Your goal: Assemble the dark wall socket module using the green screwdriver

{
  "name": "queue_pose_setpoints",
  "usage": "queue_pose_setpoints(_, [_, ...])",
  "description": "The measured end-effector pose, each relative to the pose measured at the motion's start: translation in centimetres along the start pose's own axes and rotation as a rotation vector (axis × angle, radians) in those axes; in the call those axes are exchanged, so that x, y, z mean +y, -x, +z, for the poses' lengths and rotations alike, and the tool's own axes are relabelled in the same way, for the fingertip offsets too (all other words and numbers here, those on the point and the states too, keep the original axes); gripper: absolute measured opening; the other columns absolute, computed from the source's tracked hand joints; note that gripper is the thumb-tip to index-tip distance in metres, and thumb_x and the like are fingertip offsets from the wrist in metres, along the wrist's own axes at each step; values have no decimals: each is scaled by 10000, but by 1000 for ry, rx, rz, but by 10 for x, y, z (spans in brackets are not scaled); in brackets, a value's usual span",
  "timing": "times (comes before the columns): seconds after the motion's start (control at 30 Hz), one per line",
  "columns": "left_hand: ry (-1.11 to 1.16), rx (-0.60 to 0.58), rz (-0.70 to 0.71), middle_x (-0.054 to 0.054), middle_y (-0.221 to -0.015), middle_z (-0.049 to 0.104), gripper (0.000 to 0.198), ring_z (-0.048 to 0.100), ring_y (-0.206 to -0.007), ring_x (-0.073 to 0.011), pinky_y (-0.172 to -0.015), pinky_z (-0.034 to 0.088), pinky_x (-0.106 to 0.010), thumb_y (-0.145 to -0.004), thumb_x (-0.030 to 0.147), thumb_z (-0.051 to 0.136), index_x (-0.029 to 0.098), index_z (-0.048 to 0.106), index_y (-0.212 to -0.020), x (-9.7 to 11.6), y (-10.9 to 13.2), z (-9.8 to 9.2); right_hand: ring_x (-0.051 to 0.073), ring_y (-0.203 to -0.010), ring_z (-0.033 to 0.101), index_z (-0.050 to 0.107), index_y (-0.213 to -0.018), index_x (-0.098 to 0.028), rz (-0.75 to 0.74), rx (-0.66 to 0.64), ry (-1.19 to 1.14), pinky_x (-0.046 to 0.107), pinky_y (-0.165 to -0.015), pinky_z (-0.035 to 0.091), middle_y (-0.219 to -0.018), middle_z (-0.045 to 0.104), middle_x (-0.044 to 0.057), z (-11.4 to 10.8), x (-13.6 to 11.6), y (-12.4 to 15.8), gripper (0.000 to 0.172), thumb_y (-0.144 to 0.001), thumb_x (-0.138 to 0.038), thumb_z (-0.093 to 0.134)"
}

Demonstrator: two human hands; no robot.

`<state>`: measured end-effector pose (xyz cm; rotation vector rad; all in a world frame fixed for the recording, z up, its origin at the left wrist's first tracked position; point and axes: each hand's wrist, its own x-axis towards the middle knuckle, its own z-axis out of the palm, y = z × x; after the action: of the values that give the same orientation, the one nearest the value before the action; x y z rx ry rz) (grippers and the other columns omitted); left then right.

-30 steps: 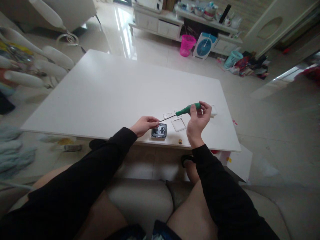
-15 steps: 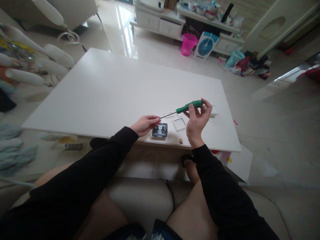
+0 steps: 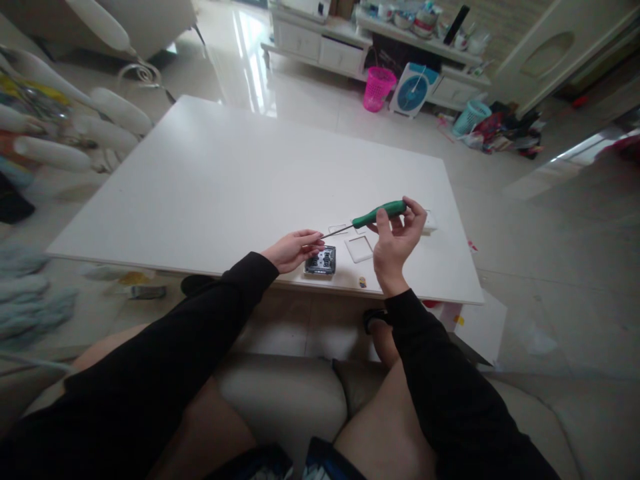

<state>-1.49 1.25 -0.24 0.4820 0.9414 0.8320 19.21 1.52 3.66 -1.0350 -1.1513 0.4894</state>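
A screwdriver (image 3: pixel 379 215) with a green handle is held slanted above the white table, its thin shaft pointing left and down. My right hand (image 3: pixel 397 247) is closed round the handle with its fingertips. At the shaft's tip, my left hand (image 3: pixel 296 251) has its fingers pinched together; anything small between them cannot be made out. Just below the left fingers lies a square dark-faced wall switch or socket module (image 3: pixel 321 261) in a pale housing. To its right a square white frame (image 3: pixel 359 249) lies flat, and thin frame pieces (image 3: pixel 338 229) lie behind.
The white table (image 3: pixel 240 180) ends close in front of my knees. A small yellowish piece (image 3: pixel 363 283) lies near its front edge, and a white box-like part (image 3: pixel 429 221) sits beyond my right hand. A pink basket (image 3: pixel 379 88) and fan (image 3: pixel 413 90) stand on the floor behind.
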Motion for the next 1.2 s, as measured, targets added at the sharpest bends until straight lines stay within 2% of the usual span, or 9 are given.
queue_pose_setpoints(0.13, [-25,53,-62,-101,-870,681,82,695,-808,-149,-762,574,-230,-941,221,665,143,683,-924,2,-3,-5,155,-966,627,477,-1298,-362,-12,-2,-18,317,-699,654,-1146,468,17,1,-2,0,509,-872,-459,738])
queue_pose_setpoints(0.2, [-124,89,-59,-101,-867,687,94,688,-767,-163,-755,573,-273,-907,248,676,158,663,-933,4,-6,-10,151,-962,622,477,-1299,-362,-15,-4,-3,303,-689,649,-1147,467,17,0,-2,1,504,-875,-458,734])
queue_pose_setpoints(0.33, [-661,188,144,-82,-920,673,237,647,-738,-180,-770,547,-343,-751,245,748,170,657,-956,5,-12,-25,146,-958,617,474,-1308,-360,-18,-9,22,277,-668,640,-1152,474,17,0,-3,1,506,-881,-451,729])
queue_pose_setpoints(0.4, [-971,141,261,-99,-1085,658,473,669,-921,-245,-885,547,-386,-612,257,831,176,683,-1054,2,-13,-32,143,-957,619,478,-1304,-354,-19,-13,24,268,-669,637,-1151,479,17,0,-3,1,502,-880,-438,733])
queue_pose_setpoints(0.47, [-1196,32,334,-125,-1270,608,751,632,-1142,-323,-1034,506,-424,-485,271,898,185,673,-1196,-4,-13,-36,141,-959,621,490,-1290,-346,-18,-20,17,255,-667,630,-1148,481,16,0,-3,2,488,-877,-420,738])
queue_pose_setpoints(0.57, [-1379,-51,381,-153,-1333,577,919,568,-1266,-390,-1122,447,-477,-448,264,927,173,621,-1310,-15,-12,-37,143,-964,619,501,-1280,-331,-12,-42,18,238,-651,617,-1154,490,20,3,-4,6,472,-878,-403,736])
queue_pose_setpoints(0.7, [-1457,-65,437,-135,-1235,603,800,607,-1186,-361,-1059,485,-452,-512,234,914,163,620,-1253,-22,-11,-34,147,-963,616,507,-1290,-331,0,-96,44,248,-662,624,-1146,509,20,7,-7,14,473,-879,-395,731])
queue_pose_setpoints(0.87, [-1453,-75,533,-96,-1183,596,737,619,-1115,-329,-989,506,-423,-514,204,918,190,615,-1185,-18,-6,-30,148,-970,626,535,-1270,-335,-2,-154,56,243,-656,627,-1137,540,9,10,-9,22,452,-869,-386,738])
queue_pose_setpoints(1.2, [-1432,-87,591,-104,-1220,579,798,613,-1118,-338,-1001,502,-448,-493,209,949,189,601,-1211,-19,-5,-28,129,-955,649,567,-1243,-326,-41,-241,39,207,-636,611,-1139,584,3,9,-9,29,414,-875,-361,753])
